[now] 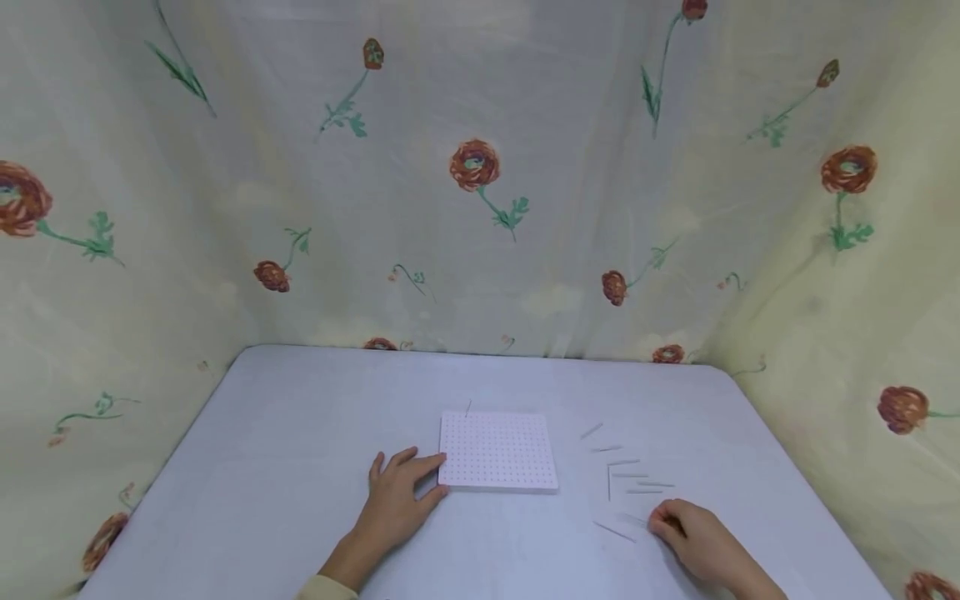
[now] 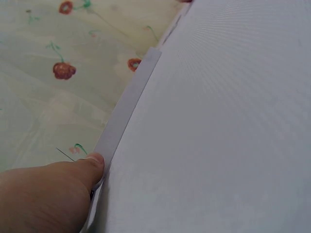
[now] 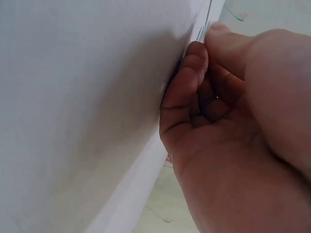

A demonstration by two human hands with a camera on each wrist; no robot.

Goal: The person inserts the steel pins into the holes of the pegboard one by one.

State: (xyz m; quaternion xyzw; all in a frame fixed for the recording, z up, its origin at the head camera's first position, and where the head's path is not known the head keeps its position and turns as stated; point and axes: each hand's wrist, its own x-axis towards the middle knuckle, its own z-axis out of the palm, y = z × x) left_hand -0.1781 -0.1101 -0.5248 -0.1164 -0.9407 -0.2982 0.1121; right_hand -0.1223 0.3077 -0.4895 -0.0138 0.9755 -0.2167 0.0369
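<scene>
A white board with a grid of small holes (image 1: 497, 450) lies flat on the table. One thin pin (image 1: 468, 408) stands tilted at its far left corner. My left hand (image 1: 401, 498) is at the board's near left corner, index fingertip on the left edge and thumb at the corner; the other fingers are spread to the left. In the left wrist view the thumb (image 2: 95, 165) presses the board's side (image 2: 129, 104). Right of the board, my right hand (image 1: 697, 537) pinches a thin metallic pin (image 3: 202, 33) between thumb and forefinger, low over the table.
Several loose pins lie scattered between the board and my right hand, among them a pin (image 1: 615, 532) near the front and a pin (image 1: 592, 430) at the back. The white table (image 1: 315, 417) is enclosed by flower-printed curtains (image 1: 480, 275) behind and on both sides.
</scene>
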